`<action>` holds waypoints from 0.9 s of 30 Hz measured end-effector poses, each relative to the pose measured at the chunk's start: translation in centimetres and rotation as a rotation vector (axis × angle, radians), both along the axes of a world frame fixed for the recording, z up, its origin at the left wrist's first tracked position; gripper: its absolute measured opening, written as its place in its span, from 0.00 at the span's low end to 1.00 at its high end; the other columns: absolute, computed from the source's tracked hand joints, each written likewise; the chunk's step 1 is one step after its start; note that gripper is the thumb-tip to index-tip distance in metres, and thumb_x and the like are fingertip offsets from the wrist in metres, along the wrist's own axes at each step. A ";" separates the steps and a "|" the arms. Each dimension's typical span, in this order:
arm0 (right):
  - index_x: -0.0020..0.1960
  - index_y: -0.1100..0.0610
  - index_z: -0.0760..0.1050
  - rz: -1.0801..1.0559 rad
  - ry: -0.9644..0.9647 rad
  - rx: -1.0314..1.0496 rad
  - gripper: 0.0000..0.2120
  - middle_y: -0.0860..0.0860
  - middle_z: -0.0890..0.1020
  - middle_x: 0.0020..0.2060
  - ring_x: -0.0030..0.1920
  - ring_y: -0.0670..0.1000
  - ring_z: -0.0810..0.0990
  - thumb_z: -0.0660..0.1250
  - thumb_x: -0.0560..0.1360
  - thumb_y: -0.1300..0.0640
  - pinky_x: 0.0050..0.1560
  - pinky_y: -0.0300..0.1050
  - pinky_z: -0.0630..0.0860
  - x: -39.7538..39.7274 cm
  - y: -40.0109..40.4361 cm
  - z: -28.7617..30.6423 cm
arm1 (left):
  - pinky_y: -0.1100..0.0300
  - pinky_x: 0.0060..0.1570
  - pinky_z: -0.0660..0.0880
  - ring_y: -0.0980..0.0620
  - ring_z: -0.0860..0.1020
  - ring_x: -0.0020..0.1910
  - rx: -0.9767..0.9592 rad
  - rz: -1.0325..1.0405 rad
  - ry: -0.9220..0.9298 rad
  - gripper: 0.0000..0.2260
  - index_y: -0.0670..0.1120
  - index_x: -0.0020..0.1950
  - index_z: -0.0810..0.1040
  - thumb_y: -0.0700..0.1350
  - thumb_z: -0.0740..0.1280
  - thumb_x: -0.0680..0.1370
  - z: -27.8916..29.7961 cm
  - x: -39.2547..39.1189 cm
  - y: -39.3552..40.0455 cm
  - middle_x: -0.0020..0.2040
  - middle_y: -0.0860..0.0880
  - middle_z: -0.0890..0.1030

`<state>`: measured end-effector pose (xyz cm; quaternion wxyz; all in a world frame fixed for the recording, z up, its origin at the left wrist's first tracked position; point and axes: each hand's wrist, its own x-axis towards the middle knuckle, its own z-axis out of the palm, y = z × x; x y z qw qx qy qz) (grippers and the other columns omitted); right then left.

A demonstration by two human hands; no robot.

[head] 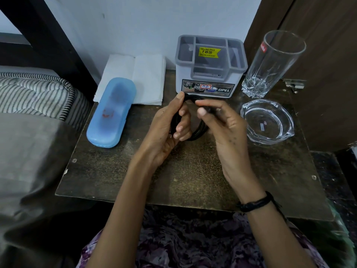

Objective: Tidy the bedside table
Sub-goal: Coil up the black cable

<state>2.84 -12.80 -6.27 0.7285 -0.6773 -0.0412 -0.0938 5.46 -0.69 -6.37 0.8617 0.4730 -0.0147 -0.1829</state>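
Note:
Above the middle of the dark bedside table [183, 180], both hands hold a coiled black cable [199, 130]. My left hand [168, 128] grips the coil's left side, fingers curled round the loops. My right hand [222, 122] pinches the cable's upper part between thumb and fingers. Parts of the coil are hidden behind the fingers. A grey and white plastic organiser [210, 68] with open compartments stands just beyond the hands.
A blue spectacle case [111, 113] lies at the left, partly on a stack of white tissues [143, 74]. A tall empty glass [270, 64] stands back right, a glass ashtray [267, 122] in front of it. Bedding [34, 93] borders the table's left.

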 end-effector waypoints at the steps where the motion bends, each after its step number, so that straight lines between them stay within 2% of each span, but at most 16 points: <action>1: 0.51 0.56 0.79 -0.047 0.005 0.020 0.07 0.50 0.83 0.46 0.52 0.49 0.80 0.66 0.75 0.63 0.56 0.50 0.75 0.0 0.0 -0.1 | 0.68 0.20 0.61 0.59 0.60 0.16 0.012 -0.003 -0.025 0.17 0.48 0.30 0.67 0.50 0.57 0.79 0.0 -0.1 0.0 0.18 0.55 0.64; 3: 0.51 0.57 0.80 -0.128 0.018 0.056 0.07 0.51 0.83 0.46 0.52 0.49 0.81 0.66 0.75 0.62 0.55 0.50 0.75 0.0 -0.1 -0.1 | 0.67 0.22 0.61 0.59 0.60 0.18 0.069 -0.001 -0.072 0.15 0.51 0.28 0.71 0.47 0.62 0.76 -0.1 -0.2 0.0 0.19 0.56 0.63; 5: 0.51 0.56 0.79 -0.167 0.030 0.078 0.07 0.54 0.83 0.48 0.53 0.53 0.81 0.64 0.76 0.59 0.57 0.55 0.76 0.0 -0.1 -0.1 | 0.66 0.22 0.62 0.59 0.60 0.18 0.107 0.023 -0.069 0.15 0.50 0.26 0.74 0.43 0.64 0.74 -0.2 -0.2 0.0 0.19 0.56 0.62; 7: 0.51 0.54 0.78 -0.188 0.024 0.076 0.07 0.56 0.83 0.49 0.53 0.59 0.80 0.62 0.77 0.57 0.58 0.61 0.75 0.0 0.0 0.0 | 0.66 0.22 0.62 0.59 0.60 0.18 0.125 0.056 -0.054 0.16 0.50 0.24 0.74 0.42 0.65 0.73 -0.4 0.0 0.1 0.18 0.56 0.62; 8: 0.51 0.54 0.77 -0.197 0.019 0.066 0.07 0.57 0.82 0.48 0.53 0.59 0.80 0.61 0.77 0.56 0.57 0.60 0.76 0.0 0.1 0.1 | 0.66 0.23 0.63 0.58 0.60 0.18 0.135 0.064 -0.052 0.17 0.49 0.23 0.73 0.42 0.64 0.73 -0.4 0.1 0.1 0.18 0.56 0.62; 12: 0.49 0.53 0.73 -0.246 0.011 0.066 0.06 0.53 0.82 0.41 0.44 0.51 0.82 0.57 0.79 0.56 0.45 0.42 0.79 -0.1 0.0 0.3 | 0.65 0.25 0.66 0.57 0.64 0.20 0.221 0.071 -0.084 0.19 0.50 0.24 0.73 0.40 0.63 0.76 -0.4 0.2 0.1 0.20 0.55 0.64; 15: 0.46 0.51 0.72 -0.287 0.018 0.084 0.07 0.52 0.82 0.38 0.39 0.49 0.82 0.56 0.79 0.55 0.41 0.40 0.77 0.0 -0.3 0.2 | 0.65 0.25 0.69 0.56 0.68 0.21 0.330 0.084 -0.153 0.16 0.51 0.30 0.75 0.38 0.63 0.77 -0.2 0.1 0.0 0.25 0.51 0.71; 17: 0.46 0.52 0.73 -0.295 0.053 0.119 0.08 0.51 0.83 0.36 0.37 0.48 0.82 0.56 0.80 0.56 0.39 0.39 0.77 0.0 -0.4 0.3 | 0.67 0.25 0.70 0.58 0.71 0.23 0.393 0.077 -0.226 0.11 0.48 0.36 0.74 0.38 0.62 0.77 -0.1 0.1 0.1 0.31 0.47 0.75; 20: 0.46 0.55 0.74 -0.280 0.140 0.229 0.07 0.48 0.82 0.30 0.32 0.44 0.81 0.59 0.80 0.58 0.34 0.35 0.76 0.2 -0.7 0.5 | 0.67 0.25 0.70 0.61 0.72 0.24 0.427 0.071 -0.273 0.08 0.46 0.40 0.74 0.38 0.61 0.78 -0.1 -0.1 0.0 0.37 0.50 0.79; 22: 0.53 0.60 0.74 -0.259 0.180 0.287 0.07 0.48 0.81 0.32 0.32 0.43 0.81 0.60 0.79 0.59 0.33 0.35 0.77 0.3 -1.0 0.5 | 0.66 0.25 0.70 0.61 0.72 0.24 0.405 0.060 -0.266 0.09 0.47 0.39 0.74 0.37 0.61 0.78 -0.1 -0.2 0.1 0.36 0.54 0.80; 24: 0.65 0.60 0.67 -0.263 0.205 0.315 0.16 0.50 0.79 0.35 0.32 0.43 0.80 0.62 0.78 0.61 0.34 0.36 0.77 0.3 -1.2 0.4 | 0.66 0.25 0.70 0.60 0.72 0.23 0.369 0.047 -0.251 0.10 0.48 0.39 0.74 0.38 0.61 0.78 0.0 -0.3 0.1 0.37 0.52 0.81; 25: 0.68 0.58 0.64 -0.280 0.195 0.286 0.20 0.51 0.79 0.35 0.31 0.43 0.80 0.62 0.78 0.61 0.34 0.36 0.77 0.2 -1.3 0.3 | 0.66 0.24 0.69 0.59 0.71 0.23 0.355 0.047 -0.242 0.09 0.48 0.39 0.74 0.38 0.61 0.78 0.1 -0.3 0.1 0.38 0.50 0.81; 27: 0.66 0.55 0.67 -0.323 0.137 0.113 0.17 0.51 0.79 0.35 0.32 0.44 0.80 0.63 0.77 0.62 0.35 0.37 0.77 0.2 -1.4 0.2 | 0.66 0.24 0.69 0.58 0.71 0.22 0.347 0.057 -0.230 0.09 0.48 0.39 0.74 0.38 0.62 0.77 0.2 -0.3 0.1 0.38 0.49 0.82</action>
